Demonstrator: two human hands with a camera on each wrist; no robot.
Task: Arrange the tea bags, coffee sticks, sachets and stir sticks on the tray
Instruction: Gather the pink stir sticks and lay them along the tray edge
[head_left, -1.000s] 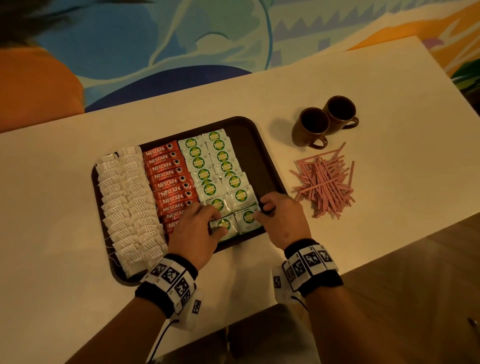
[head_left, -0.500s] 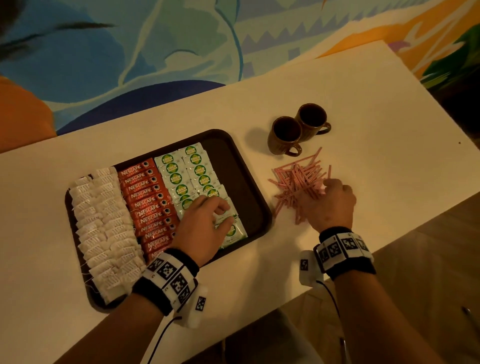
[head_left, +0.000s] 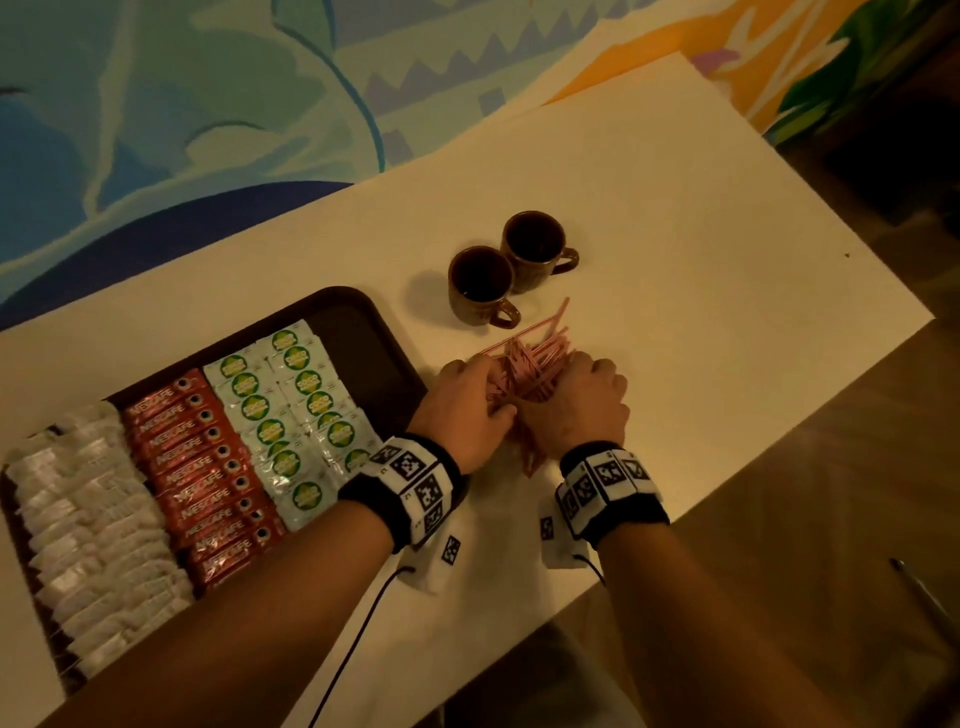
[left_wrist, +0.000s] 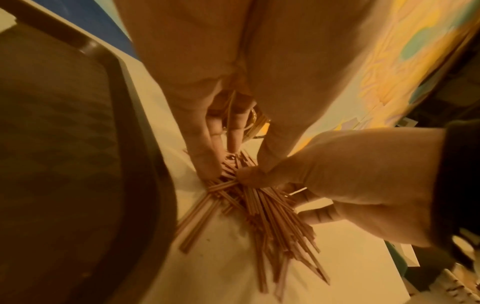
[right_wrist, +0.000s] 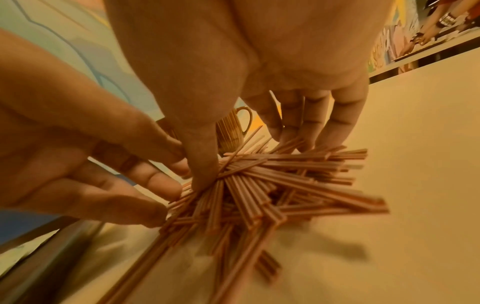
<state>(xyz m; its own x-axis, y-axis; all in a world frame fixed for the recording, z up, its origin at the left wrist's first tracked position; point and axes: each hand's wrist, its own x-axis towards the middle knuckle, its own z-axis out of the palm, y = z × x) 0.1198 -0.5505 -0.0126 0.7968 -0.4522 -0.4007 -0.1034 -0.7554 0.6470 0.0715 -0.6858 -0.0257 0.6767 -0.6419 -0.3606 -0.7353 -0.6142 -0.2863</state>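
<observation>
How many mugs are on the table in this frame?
2. Both brown mugs stand off the tray, on the table beyond the stir sticks: the nearer mug to the left, the farther mug touching it on the right. None appears hidden.

We're looking down from the head; both wrist views are facing close along fingers, sharing the sticks.

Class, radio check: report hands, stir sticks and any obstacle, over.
Left hand and right hand both gathering the stir sticks on the table. Sticks off the tray, still jumbled. Two mugs close behind the pile.
</observation>
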